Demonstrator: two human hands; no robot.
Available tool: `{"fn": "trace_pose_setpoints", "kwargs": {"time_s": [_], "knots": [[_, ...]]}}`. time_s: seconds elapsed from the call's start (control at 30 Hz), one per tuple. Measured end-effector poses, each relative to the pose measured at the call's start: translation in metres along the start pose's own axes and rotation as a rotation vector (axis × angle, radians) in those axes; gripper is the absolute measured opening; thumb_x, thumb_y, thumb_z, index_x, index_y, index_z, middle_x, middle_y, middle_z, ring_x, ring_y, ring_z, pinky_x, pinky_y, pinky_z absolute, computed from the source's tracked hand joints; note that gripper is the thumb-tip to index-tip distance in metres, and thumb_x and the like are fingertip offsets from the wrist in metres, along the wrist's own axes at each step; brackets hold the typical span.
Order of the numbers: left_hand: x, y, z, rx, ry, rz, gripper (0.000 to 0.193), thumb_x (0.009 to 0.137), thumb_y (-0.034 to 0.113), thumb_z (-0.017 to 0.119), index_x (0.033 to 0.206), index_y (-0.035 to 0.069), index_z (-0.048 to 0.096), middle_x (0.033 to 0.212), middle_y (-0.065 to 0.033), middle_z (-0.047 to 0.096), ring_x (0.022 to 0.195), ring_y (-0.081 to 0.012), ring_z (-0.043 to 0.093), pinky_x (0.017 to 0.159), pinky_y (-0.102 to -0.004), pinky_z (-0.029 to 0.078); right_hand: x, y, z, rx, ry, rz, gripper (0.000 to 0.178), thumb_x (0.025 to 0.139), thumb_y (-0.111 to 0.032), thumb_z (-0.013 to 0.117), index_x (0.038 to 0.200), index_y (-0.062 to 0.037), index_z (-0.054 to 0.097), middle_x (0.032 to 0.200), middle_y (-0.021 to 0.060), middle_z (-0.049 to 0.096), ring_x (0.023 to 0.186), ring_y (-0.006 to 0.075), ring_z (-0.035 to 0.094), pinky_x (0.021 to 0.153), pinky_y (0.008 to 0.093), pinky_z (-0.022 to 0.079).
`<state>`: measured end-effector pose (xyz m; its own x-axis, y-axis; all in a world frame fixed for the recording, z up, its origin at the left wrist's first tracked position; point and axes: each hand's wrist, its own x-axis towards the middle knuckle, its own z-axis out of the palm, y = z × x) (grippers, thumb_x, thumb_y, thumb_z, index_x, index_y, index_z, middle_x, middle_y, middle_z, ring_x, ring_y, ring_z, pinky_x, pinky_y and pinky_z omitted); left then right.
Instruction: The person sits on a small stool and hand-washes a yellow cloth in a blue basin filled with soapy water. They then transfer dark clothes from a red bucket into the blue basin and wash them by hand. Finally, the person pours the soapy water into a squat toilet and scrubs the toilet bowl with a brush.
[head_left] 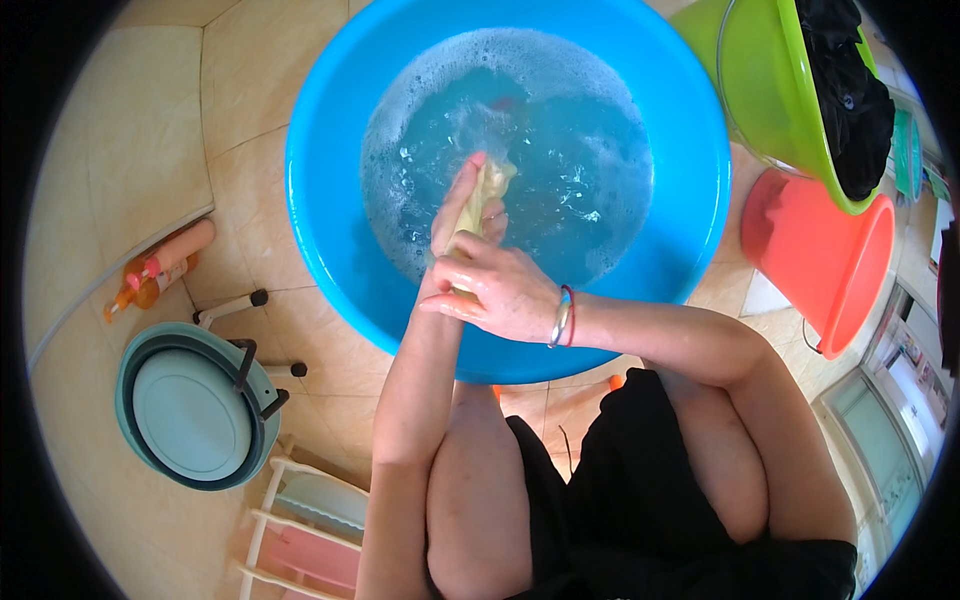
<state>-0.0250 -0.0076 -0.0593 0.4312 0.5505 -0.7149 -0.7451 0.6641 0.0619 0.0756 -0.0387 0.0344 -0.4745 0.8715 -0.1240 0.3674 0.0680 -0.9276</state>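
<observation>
A wet, pale yellow cloth (484, 192) hangs bunched over the soapy water (570, 130) in a big blue basin (693, 190). From here I see it run along the left hand (452, 212), between thumb and fingers, though I cannot tell whether these close on it. The right hand (500, 285) is clenched around the cloth's nearer end, right against the left wrist (a thin red band (572, 316) shows at the right wrist). White suds (500, 48) ring the water. Beyond the basin, on the right, a green bucket (768, 95) with black fabric (850, 100) stands near a coral-red bucket (805, 245). On the left are bottles (150, 285) and a grey-green tub (190, 415), beside a rack (312, 535).
</observation>
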Motion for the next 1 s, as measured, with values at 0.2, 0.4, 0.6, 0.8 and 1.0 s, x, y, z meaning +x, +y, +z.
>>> {"fn": "trace_pose_setpoints", "kwargs": {"time_s": [0.2, 0.4, 0.6, 0.8, 1.0], "knots": [[-0.007, -0.01, 0.021, -0.061, -0.094, 0.116, 0.043, 0.096, 0.053, 0.041, 0.075, 0.016, 0.047, 0.069, 0.0031, 0.049, 0.063, -0.0092, 0.047, 0.056, -0.0247, 0.041, 0.018, 0.023, 0.003, -0.277, 0.225, -0.31, 0.023, 0.083, -0.018, 0.067, 0.069, -0.0062, 0.054, 0.071, 0.0074, 0.058, 0.063, 0.026, 0.06, 0.057, 0.037, 0.049], [-0.002, -0.023, 0.01, 0.014, 0.196, 0.262, 0.03, 0.097, 0.034, 0.044, 0.084, 0.009, 0.054, 0.074, -0.0011, 0.055, 0.069, -0.0145, 0.055, 0.06, -0.0302, 0.045, 0.024, 0.058, -0.012, -0.43, 0.189, -0.136, 0.009, 0.081, -0.014, 0.062, 0.08, -0.009, 0.055, 0.071, 0.0091, 0.06, 0.065, 0.028, 0.064, 0.053, 0.0388, 0.052], [0.01, -0.035, 0.003, 0.503, 0.511, 0.292, 0.034, 0.096, 0.039, 0.045, 0.084, 0.008, 0.054, 0.077, -0.0047, 0.059, 0.069, -0.015, 0.054, 0.062, -0.032, 0.044, 0.025, 0.135, -0.033, -0.467, 0.161, 0.318, 0.03, 0.093, -0.031, 0.048, 0.081, -0.0067, 0.059, 0.075, 0.0162, 0.064, 0.073, 0.037, 0.063, 0.064, 0.0468, 0.052], [-0.002, -0.013, 0.001, 0.263, 0.295, 0.212, 0.057, 0.1, 0.044, 0.036, 0.143, 0.006, 0.031, 0.142, -0.0112, 0.039, 0.131, -0.0274, 0.038, 0.106, -0.0443, 0.035, -0.014, 0.148, -0.049, -0.469, 0.097, 0.228, 0.019, 0.091, -0.021, 0.055, 0.099, -0.0034, 0.058, 0.107, 0.0178, 0.057, 0.099, 0.0366, 0.057, 0.081, 0.0471, 0.048], [0.013, -0.017, -0.034, 0.302, -0.103, 0.229, 0.067, 0.095, 0.038, 0.052, 0.146, 0.005, 0.023, 0.143, -0.0095, 0.04, 0.131, -0.0315, 0.038, 0.109, -0.0458, 0.034, 0.003, 0.116, -0.015, 0.024, 0.236, 0.316, 0.015, 0.089, -0.014, 0.054, 0.1, -0.0044, 0.057, 0.102, 0.0185, 0.061, 0.099, 0.0351, 0.058, 0.088, 0.0421, 0.047]]}}
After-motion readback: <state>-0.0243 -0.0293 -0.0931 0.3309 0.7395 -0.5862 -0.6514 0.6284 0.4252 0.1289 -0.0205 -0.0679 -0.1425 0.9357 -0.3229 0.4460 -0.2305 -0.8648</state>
